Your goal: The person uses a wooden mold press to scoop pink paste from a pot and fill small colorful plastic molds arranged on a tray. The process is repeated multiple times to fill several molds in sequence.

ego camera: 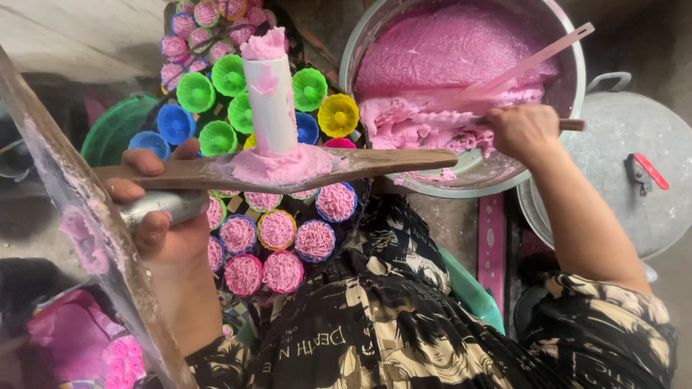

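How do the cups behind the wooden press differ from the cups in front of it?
The cups behind the wooden press, such as the green cup, are mostly empty, showing bright green, blue or yellow insides. The cups in front, such as the filled cup, hold pink noodle-like strands that hide their insides. A few filled ones also sit at the far back. All are small, round, same-sized cups packed on one tray.

Rough wooden press bar [389,163], glossy metal bowl [569,43], matt pink dough [447,50].
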